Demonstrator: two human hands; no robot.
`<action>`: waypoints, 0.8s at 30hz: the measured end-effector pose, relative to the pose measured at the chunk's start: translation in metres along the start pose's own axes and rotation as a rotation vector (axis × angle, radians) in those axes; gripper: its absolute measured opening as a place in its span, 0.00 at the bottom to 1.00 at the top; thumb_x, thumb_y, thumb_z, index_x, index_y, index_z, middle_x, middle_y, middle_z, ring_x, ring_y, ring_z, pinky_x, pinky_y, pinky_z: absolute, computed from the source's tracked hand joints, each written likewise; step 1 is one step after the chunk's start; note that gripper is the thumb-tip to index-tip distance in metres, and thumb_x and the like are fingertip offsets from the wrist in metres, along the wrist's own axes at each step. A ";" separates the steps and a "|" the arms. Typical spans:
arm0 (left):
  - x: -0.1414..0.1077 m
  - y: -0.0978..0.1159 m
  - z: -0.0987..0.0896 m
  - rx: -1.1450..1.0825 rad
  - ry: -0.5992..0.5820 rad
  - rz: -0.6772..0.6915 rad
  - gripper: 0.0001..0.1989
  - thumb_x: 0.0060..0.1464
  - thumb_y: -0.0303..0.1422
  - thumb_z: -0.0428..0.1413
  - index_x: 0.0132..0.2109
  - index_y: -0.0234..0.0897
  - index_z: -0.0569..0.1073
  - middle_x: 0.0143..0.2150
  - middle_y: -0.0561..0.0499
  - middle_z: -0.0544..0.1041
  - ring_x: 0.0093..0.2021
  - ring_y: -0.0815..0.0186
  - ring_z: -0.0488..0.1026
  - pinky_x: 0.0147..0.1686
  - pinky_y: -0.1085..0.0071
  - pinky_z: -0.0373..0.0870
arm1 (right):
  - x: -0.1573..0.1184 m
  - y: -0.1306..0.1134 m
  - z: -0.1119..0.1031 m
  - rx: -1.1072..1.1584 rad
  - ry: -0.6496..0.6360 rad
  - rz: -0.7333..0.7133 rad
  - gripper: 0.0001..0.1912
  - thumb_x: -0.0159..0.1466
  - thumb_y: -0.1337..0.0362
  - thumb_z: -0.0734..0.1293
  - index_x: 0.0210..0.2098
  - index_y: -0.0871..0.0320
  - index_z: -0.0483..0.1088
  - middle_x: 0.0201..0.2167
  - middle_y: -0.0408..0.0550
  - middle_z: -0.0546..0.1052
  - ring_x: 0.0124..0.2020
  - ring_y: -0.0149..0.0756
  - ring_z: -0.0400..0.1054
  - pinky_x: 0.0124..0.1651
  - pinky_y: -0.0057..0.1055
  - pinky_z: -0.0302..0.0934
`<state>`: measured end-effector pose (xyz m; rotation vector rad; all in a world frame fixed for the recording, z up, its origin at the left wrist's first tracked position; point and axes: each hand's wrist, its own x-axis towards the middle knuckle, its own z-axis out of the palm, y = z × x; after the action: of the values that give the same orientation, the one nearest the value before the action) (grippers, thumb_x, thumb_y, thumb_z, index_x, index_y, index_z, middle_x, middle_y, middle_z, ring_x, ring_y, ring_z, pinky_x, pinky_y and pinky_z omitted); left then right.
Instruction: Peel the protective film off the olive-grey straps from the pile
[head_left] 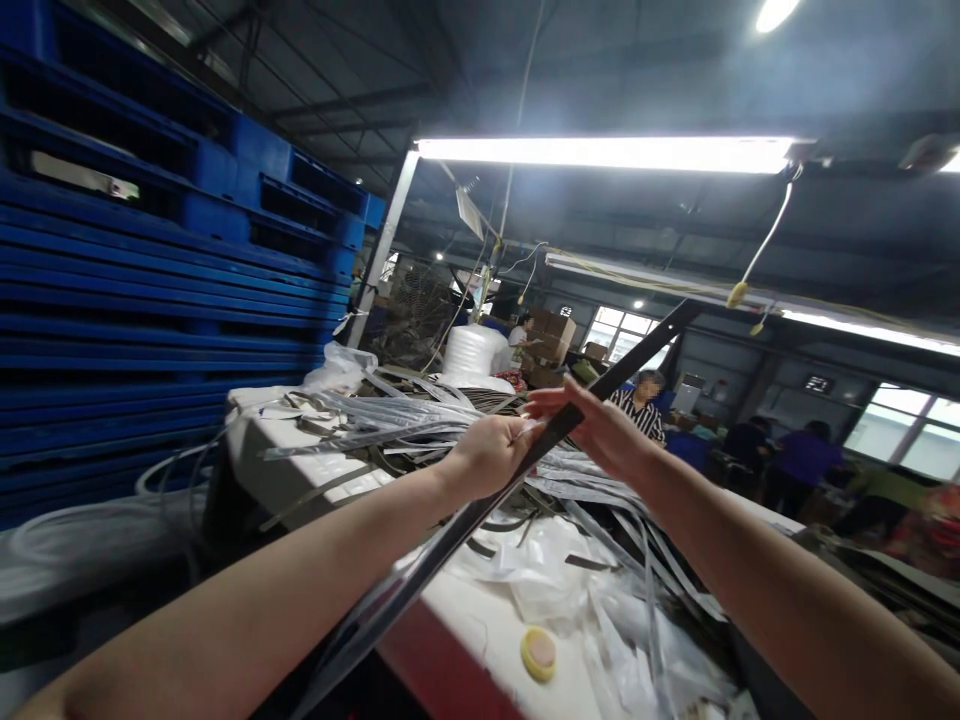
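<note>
A long dark belt, with small holes near its far end, slants from lower left to upper right. Its lower length lies in a clear plastic sleeve. My left hand is closed around the belt at the sleeve's mouth, with a bit of clear film at the fingertips. Just above it, my right hand has the belt between its fingers, which point left and are partly hidden by it. Below both hands, a heap of sleeved belts covers part of the white table.
A yellow-rimmed roll of tape lies near the table's front edge, beside crumpled clear plastic. Stacked blue pallets rise at left. A white wrapped roll stands at the back. A person in a striped top is across the table.
</note>
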<state>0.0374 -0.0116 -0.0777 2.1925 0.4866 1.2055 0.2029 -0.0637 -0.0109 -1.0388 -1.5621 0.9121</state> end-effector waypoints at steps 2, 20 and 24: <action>-0.003 0.001 -0.002 0.028 0.004 0.001 0.33 0.62 0.55 0.41 0.24 0.35 0.73 0.18 0.53 0.72 0.18 0.70 0.66 0.18 0.76 0.54 | 0.004 -0.019 -0.012 0.046 0.161 -0.083 0.26 0.61 0.42 0.67 0.36 0.60 0.79 0.35 0.52 0.82 0.39 0.42 0.75 0.48 0.37 0.66; -0.005 0.015 -0.021 0.016 0.114 0.016 0.34 0.61 0.57 0.41 0.25 0.34 0.73 0.18 0.51 0.74 0.17 0.70 0.67 0.17 0.77 0.57 | 0.023 -0.057 0.007 -0.015 0.397 -0.353 0.25 0.56 0.44 0.71 0.40 0.59 0.72 0.22 0.44 0.78 0.24 0.36 0.74 0.32 0.32 0.66; 0.007 0.022 -0.026 -0.043 0.158 0.056 0.33 0.63 0.55 0.41 0.25 0.34 0.73 0.19 0.50 0.75 0.18 0.70 0.69 0.18 0.77 0.59 | 0.031 -0.063 0.009 -0.084 0.406 -0.410 0.26 0.57 0.40 0.68 0.31 0.59 0.71 0.21 0.45 0.78 0.21 0.34 0.72 0.28 0.30 0.65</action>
<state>0.0202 -0.0159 -0.0480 2.0973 0.4621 1.4134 0.1793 -0.0569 0.0558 -0.8511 -1.4007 0.3313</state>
